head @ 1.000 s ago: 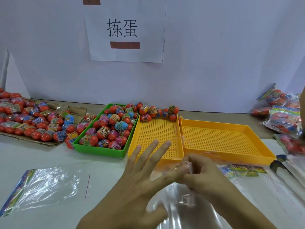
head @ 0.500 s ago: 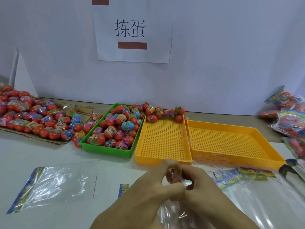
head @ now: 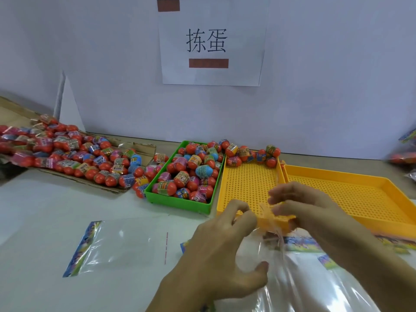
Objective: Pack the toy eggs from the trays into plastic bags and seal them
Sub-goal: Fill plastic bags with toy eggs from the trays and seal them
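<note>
Toy eggs (head: 189,174), red with coloured wrappers, fill the green tray (head: 177,202). A few more eggs (head: 247,153) lie at the far end of the middle yellow tray (head: 245,188). I hold a clear plastic bag (head: 299,282) in front of me with both hands at its top. My left hand (head: 222,253) grips one side of the mouth with curled fingers. My right hand (head: 313,212) pinches the other side, over the yellow tray's near rim. Both hands are motion-blurred.
A second yellow tray (head: 351,194) stands at the right. An unfilled flat bag (head: 117,246) lies on the white table at the left. Many loose eggs (head: 67,152) are heaped on cardboard at the far left. Filled bags (head: 405,154) sit at the right edge.
My left hand's fingers, spread a second ago, have closed on the bag's top. Both hands have risen over the yellow tray and now sit slightly apart.
</note>
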The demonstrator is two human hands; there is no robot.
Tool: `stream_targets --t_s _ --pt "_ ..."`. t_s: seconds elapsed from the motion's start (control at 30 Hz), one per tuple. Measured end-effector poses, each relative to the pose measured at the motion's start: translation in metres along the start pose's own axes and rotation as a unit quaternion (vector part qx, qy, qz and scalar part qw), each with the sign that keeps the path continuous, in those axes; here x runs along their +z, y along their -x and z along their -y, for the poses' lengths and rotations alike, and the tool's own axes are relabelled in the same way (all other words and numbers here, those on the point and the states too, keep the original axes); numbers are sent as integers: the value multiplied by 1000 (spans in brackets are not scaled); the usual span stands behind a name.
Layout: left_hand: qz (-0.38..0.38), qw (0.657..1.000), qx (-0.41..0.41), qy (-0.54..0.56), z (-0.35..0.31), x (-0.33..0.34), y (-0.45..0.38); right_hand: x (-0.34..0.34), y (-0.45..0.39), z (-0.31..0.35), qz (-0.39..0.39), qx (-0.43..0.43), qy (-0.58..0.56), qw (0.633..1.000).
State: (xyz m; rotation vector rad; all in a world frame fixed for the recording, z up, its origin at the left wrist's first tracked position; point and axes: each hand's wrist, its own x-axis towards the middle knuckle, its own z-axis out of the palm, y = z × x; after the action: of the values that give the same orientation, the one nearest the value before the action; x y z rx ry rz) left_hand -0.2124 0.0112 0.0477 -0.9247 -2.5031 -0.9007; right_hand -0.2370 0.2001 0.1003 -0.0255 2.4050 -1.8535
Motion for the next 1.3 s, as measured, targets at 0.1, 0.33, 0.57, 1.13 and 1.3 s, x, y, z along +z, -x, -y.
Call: stream_targets --t_s 0.1,0.33,0.57,1.13,1.3 --pt "-18 999 -2 -41 5 2 -1 7 -32 19 -74 -73 43 994" --pt "-29 995 -9 -99 13 8 -2 79 -104 20 70 -190 353 913" --pt "-69 993 -33 -85 16 5 -2 97 -121 13 32 -235 361 902" --pt "-190 972 -69 -119 19 -3 -6 1 -23 11 88 -273 26 958" --pt "-191 978 -36 -78 12 -1 -7 8 -17 11 102 -274 127 948"
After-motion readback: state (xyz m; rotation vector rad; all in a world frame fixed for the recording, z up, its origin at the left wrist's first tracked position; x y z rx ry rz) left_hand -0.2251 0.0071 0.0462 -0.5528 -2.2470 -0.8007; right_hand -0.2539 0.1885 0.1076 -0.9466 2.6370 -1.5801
